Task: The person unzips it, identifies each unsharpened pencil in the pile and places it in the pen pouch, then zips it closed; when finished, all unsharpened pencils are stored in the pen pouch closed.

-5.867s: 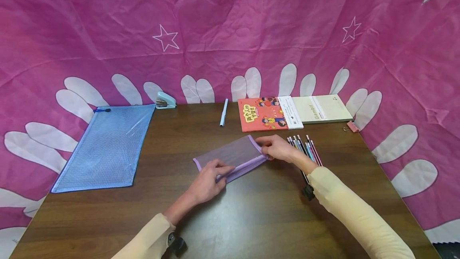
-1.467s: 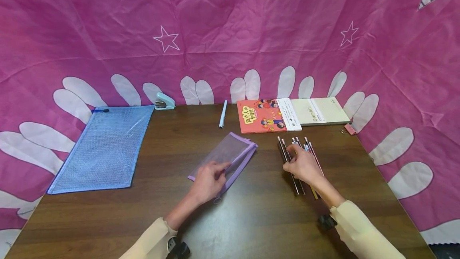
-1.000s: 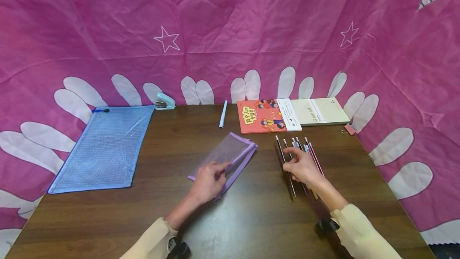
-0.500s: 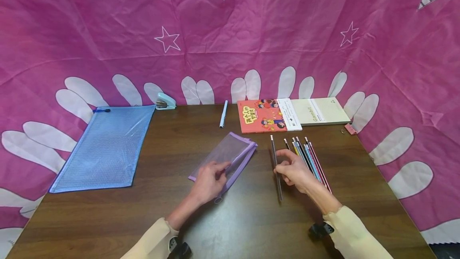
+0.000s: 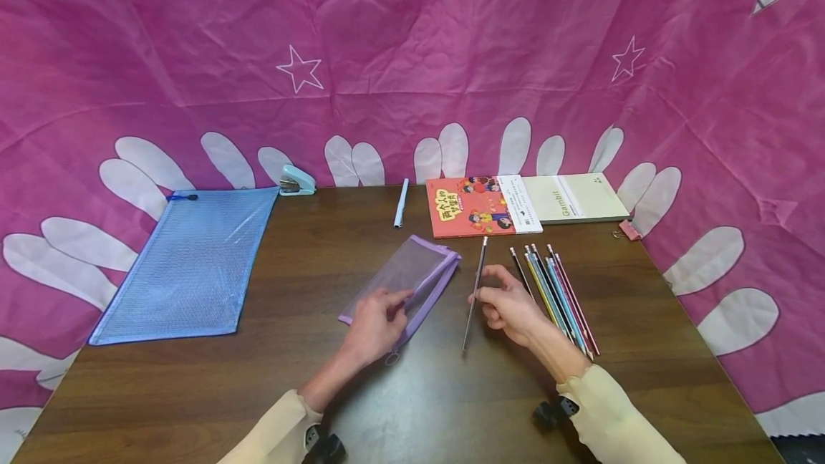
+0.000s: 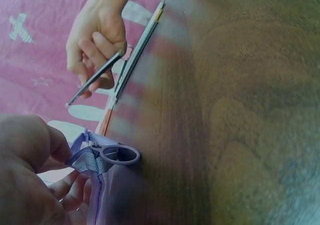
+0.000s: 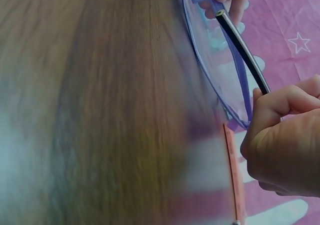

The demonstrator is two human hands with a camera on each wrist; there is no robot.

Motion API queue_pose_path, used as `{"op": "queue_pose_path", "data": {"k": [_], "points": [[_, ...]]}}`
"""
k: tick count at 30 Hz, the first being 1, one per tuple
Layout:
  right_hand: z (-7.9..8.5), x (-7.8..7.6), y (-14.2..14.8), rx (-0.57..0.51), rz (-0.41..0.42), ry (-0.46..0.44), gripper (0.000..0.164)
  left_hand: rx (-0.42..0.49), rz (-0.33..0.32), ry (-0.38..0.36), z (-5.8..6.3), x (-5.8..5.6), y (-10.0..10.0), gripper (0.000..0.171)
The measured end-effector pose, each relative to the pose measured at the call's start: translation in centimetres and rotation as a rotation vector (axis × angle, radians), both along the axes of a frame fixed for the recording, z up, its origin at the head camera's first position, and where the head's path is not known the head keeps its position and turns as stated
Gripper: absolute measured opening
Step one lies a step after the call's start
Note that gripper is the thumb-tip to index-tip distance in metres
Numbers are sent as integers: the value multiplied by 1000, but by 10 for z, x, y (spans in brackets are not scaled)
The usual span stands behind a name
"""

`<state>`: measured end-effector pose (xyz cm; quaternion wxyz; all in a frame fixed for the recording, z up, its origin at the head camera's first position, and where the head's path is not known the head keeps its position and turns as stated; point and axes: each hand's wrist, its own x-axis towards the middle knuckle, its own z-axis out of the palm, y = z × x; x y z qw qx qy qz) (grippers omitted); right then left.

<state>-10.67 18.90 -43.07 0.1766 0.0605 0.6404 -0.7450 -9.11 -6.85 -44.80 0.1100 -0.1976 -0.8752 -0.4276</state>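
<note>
My left hand point(image 5: 376, 324) pinches the edge of a purple mesh zip pouch point(image 5: 401, 269) lying slanted on the table. The pouch's mouth gapes toward the right, and its round zip pull point(image 6: 120, 155) shows beside the left fingers. Between thumb and fingers, my right hand point(image 5: 515, 312) holds a dark pencil point(image 5: 477, 281) by its middle, just right of the pouch. Its white-tipped end points away; the near end tilts down toward the pouch's opening. Several other pencils point(image 5: 562, 296) lie in a bundle on the table, partly behind the right hand and wrist.
A blue mesh zip bag point(image 5: 193, 267) lies at the left, with a light blue stapler point(image 5: 297, 180) beyond its corner. Along the back are a pale blue pen point(image 5: 401, 203), a red book point(image 5: 473, 208), a pale green notebook point(image 5: 576, 197) and a pink binder clip point(image 5: 630, 229).
Both hands were at the pouch at first. The right hand has since drawn one dark pencil from the bundle and carried it left to the pouch. The left hand keeps its place.
</note>
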Motion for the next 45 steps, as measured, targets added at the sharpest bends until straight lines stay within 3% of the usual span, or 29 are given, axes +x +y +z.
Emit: {"op": "queue_pose_path", "data": {"k": [13,24,45], "points": [[-8,-1,-27,-101,-144,-26,27,16,29,-13,0,0,1,36],[-17,-1,-55,-169,-273,-35,27,24,44,-3,0,0,3,36],[-24,3,-80,-176,-326,-51,27,30,82,14,-2,0,7,33]]}}
